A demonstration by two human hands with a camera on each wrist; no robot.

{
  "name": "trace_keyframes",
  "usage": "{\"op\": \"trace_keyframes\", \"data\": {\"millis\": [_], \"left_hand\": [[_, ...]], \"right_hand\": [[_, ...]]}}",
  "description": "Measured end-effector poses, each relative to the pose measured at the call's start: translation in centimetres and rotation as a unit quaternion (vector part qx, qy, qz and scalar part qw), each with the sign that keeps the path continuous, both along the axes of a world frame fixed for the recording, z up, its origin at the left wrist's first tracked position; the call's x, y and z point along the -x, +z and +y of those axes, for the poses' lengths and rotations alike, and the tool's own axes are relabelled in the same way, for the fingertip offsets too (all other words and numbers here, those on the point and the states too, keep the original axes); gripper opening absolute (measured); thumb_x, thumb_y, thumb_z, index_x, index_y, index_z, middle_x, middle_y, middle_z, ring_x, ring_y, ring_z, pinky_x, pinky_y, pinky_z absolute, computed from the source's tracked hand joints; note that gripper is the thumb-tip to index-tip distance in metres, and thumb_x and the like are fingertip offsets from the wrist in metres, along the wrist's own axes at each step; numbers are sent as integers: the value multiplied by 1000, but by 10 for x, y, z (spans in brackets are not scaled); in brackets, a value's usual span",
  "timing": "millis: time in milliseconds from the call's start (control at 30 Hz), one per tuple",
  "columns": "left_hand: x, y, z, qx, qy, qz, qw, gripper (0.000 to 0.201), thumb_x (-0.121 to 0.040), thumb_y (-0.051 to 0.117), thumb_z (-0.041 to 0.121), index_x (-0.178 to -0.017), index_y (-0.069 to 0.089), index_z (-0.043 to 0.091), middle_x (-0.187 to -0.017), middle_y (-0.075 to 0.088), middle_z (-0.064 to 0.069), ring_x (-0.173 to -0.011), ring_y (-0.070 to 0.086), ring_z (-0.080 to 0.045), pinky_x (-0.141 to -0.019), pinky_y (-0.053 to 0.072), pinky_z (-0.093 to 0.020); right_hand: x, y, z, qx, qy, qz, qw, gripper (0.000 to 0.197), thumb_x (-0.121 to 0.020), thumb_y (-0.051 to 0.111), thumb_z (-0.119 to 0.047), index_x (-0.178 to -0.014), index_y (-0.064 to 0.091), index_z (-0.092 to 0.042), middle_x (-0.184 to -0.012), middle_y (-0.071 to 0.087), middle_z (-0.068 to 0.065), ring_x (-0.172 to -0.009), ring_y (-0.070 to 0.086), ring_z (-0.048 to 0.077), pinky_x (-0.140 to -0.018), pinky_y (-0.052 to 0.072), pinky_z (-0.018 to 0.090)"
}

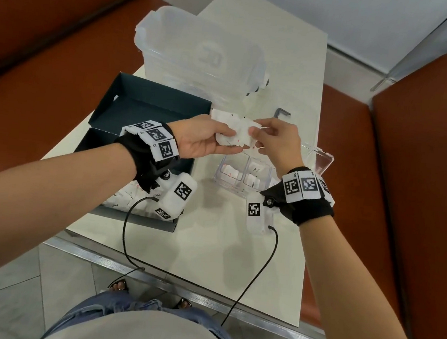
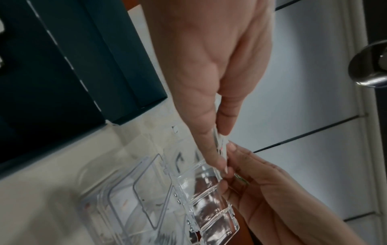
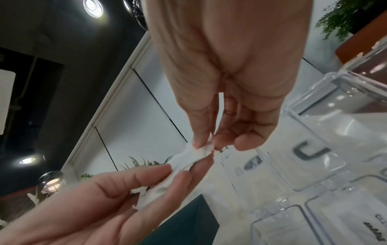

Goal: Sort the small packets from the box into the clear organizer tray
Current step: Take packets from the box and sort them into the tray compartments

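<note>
Above the table, between the dark box [image 1: 129,109] and the clear organizer tray [image 1: 232,182], both hands meet on a bunch of small white packets [image 1: 234,132]. My left hand [image 1: 206,140] holds the bunch between thumb and fingers, palm up. My right hand [image 1: 272,141] pinches the packets' right edge [image 3: 202,151] with thumb and forefinger. From the left wrist the packets [image 2: 220,142] show edge-on between the fingertips. Some of the tray's compartments [image 3: 343,220] hold packets. More packets [image 1: 123,197] lie in the box under my left wrist.
A large translucent lidded bin [image 1: 201,56] stands at the back of the white table [image 1: 209,237]. A small grey hex key [image 1: 280,113] lies behind the tray. The tray's clear lid [image 1: 320,158] stands open to the right. Orange bench seats flank the table.
</note>
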State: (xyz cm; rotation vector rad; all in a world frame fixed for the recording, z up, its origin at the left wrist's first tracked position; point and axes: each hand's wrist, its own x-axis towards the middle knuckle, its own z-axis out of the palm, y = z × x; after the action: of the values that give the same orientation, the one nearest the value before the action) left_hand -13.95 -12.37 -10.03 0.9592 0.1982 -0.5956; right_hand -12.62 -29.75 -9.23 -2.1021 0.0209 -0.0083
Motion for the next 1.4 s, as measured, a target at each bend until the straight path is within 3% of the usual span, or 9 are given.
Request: {"op": "trace_keyframes", "data": {"millis": [200,367,633,733,800,1000,1167,1267,1400], "left_hand": [[1,-1,-1,-33,38,-27,998,29,-93,52,-10,-121,55,-2,-120,63,-20,-100,67,-30,-76,60,-35],[-1,-4,-2,-38,64,-33,997,33,-94,52,-9,-125,54,-1,-123,62,-20,-97,69,-30,-75,61,-35],[-4,-9,-5,-55,119,-31,991,24,-89,57,-13,-108,60,1,-113,64,-17,-105,65,-30,-67,60,-29],[-8,-11,2,-63,163,-25,984,27,-89,55,-14,-114,56,-1,-112,62,-18,-106,62,-31,-67,61,-31],[-9,-12,4,-66,176,-19,982,28,-90,54,-14,-114,54,0,-110,61,-17,-104,61,-30,-67,61,-32],[-7,-11,4,-63,173,-15,983,28,-90,53,-14,-116,54,-1,-115,59,-19,-103,60,-30,-69,61,-34],[-6,-12,6,-58,173,-8,983,27,-91,53,-14,-114,54,-1,-113,59,-18,-102,60,-30,-70,61,-35],[-7,-12,8,-55,174,-6,983,28,-90,54,-14,-115,53,0,-115,59,-19,-104,59,-31,-70,61,-35],[-8,-13,11,-53,177,-2,983,27,-90,55,-13,-114,54,0,-113,60,-19,-101,61,-30,-69,61,-34]], "right_hand": [[-2,1,-8,-72,-28,26,997,6,-87,67,-8,-90,70,-12,-68,65,2,-59,62,11,-59,52,22],[-3,3,-13,-157,-56,52,985,11,-88,64,-2,-98,68,-4,-74,65,8,-61,62,15,-63,54,25],[-5,0,-11,-174,-59,79,980,8,-87,64,0,-93,66,-4,-73,65,9,-59,63,15,-60,54,24],[-8,-11,-13,-24,-68,50,996,10,-84,63,-3,-86,69,-10,-79,69,9,-63,60,14,-60,48,20],[-7,-20,-9,107,-15,28,994,13,-84,61,-5,-88,73,-8,-87,72,9,-78,64,17,-67,47,17],[-3,-41,9,324,89,79,938,20,-87,55,-12,-97,72,-16,-105,69,7,-106,59,27,-97,45,42],[-3,-49,20,429,115,65,894,25,-90,45,-13,-102,67,-14,-101,67,3,-100,57,27,-92,32,39],[-3,-53,26,482,124,53,866,17,-88,42,-5,-81,57,-10,-85,60,6,-86,52,31,-87,30,40],[-1,-55,32,526,143,51,837,33,-85,46,3,-62,29,-14,-70,41,4,-78,41,28,-88,32,41]]}}
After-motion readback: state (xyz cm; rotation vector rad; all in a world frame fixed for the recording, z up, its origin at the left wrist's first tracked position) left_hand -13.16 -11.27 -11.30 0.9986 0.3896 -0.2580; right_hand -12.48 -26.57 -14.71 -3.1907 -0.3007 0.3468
